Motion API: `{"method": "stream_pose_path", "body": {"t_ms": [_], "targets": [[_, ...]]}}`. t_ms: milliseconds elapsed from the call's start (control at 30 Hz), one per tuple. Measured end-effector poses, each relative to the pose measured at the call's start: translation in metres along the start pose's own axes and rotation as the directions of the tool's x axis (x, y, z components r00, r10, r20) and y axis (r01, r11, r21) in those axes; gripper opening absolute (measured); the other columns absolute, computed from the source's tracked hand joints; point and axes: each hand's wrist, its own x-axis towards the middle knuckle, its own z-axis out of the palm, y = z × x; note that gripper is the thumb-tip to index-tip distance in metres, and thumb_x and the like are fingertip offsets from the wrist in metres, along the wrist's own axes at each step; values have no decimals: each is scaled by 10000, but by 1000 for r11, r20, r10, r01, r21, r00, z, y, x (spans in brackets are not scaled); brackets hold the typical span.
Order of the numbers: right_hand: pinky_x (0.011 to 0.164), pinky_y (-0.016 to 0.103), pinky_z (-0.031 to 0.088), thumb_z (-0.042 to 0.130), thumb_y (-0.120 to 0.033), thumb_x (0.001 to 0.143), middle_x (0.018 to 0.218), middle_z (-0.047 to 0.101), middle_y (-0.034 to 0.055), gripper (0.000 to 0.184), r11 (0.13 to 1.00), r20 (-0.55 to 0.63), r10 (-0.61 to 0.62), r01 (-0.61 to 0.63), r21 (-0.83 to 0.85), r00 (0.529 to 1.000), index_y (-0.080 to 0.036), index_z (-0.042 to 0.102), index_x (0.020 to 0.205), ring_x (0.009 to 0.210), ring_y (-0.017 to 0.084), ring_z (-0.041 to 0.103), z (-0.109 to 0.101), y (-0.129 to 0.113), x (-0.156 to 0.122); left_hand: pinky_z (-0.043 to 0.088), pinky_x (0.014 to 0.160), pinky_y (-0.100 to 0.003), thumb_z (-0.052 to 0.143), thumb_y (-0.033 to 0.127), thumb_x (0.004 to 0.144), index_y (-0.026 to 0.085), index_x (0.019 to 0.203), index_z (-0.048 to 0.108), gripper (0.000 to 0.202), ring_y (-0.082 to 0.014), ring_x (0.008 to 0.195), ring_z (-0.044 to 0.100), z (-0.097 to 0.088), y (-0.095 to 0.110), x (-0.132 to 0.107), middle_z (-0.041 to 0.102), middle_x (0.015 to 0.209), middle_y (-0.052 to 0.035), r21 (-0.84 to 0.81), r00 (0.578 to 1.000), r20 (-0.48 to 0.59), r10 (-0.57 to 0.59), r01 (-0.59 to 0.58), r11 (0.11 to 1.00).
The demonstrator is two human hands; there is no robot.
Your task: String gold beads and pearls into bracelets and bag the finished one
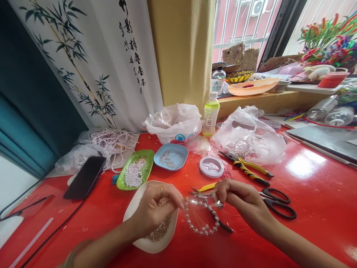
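Note:
A bracelet of silvery pearl beads (206, 230) hangs as a loop between my two hands, just above the red table. My left hand (157, 208), with a ring on one finger, is closed in a pinch at the loop's upper left edge. Crinkled clear plastic (208, 200) lies along the top of the loop; my right hand (242, 197) pinches its right end. Whether the bracelet is inside the plastic I cannot tell. Under my left hand stands a white dish (156, 246) of gold beads, partly hidden by the hand.
Yellow-handled pliers (249, 169), black scissors (279, 206) and a round white lid (211, 167) lie around my right hand. Behind are a green dish (121, 182) of pearls, a blue dish (171, 167), plastic bags (248, 137) and a bottle (211, 117). A phone (85, 178) lies left.

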Motion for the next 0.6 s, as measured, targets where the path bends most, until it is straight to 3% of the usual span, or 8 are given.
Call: {"method": "stream_pose_path", "body": {"t_ms": [100, 200, 300, 400, 467, 533, 600], "targets": [[520, 243, 402, 479, -175, 769, 559, 522, -2, 187, 1000, -66, -26, 26, -1, 998, -183, 533, 591, 537, 120, 496, -4, 1, 1, 428, 634, -289, 479, 74, 686, 171, 511, 591, 229, -164, 637, 549, -4, -3, 0, 583, 629, -38, -57, 999, 21, -40, 41, 998], [497, 226, 393, 459, -115, 724, 539, 514, -14, 176, 998, -157, -55, 58, 14, 986, -187, 530, 580, 505, 108, 479, -7, -1, 3, 394, 621, -259, 439, 51, 638, 163, 428, 530, 255, -139, 637, 499, -10, -9, 2, 510, 640, -24, -106, 995, -56, -85, 79, 991], [496, 226, 408, 442, -107, 726, 530, 533, -9, 194, 995, -103, -87, 83, -48, 991, -189, 532, 575, 508, 115, 503, -5, -6, 4, 380, 691, -247, 438, 60, 654, 164, 501, 560, 222, -134, 702, 506, -10, -9, 6, 546, 699, -17, -149, 979, -119, -167, 149, 978], [523, 242, 427, 429, -113, 746, 551, 549, 2, 206, 985, -43, -127, 121, -122, 991, -191, 535, 588, 542, 129, 531, -1, -11, 3, 378, 795, -278, 470, 177, 746, 170, 804, 627, 167, -180, 905, 532, -3, -2, 8, 620, 938, -52, -272, 945, -12, -328, 312, 910], [532, 251, 433, 421, -122, 760, 564, 554, 9, 208, 978, -32, -139, 132, -162, 990, -193, 536, 602, 559, 138, 541, 1, -12, 3, 397, 792, -296, 501, 296, 772, 160, 987, 591, 270, -206, 957, 539, 2, 3, 9, 623, 1012, -90, -346, 906, 113, -407, 420, 839], [542, 258, 439, 412, -130, 769, 573, 564, 14, 212, 973, -12, -134, 129, -193, 991, -193, 537, 610, 572, 143, 549, 2, -12, 3, 420, 757, -290, 549, 353, 753, 148, 1049, 573, 361, -209, 920, 571, 6, 6, 8, 642, 994, -109, -370, 871, 206, -446, 491, 788], [548, 259, 440, 407, -136, 776, 584, 578, 17, 213, 970, 17, -110, 111, -215, 994, -192, 542, 620, 576, 143, 553, 2, -12, 3, 432, 723, -273, 574, 351, 743, 140, 1014, 610, 346, -196, 849, 602, 7, 6, 7, 662, 959, -111, -345, 855, 231, -464, 518, 783]]}}
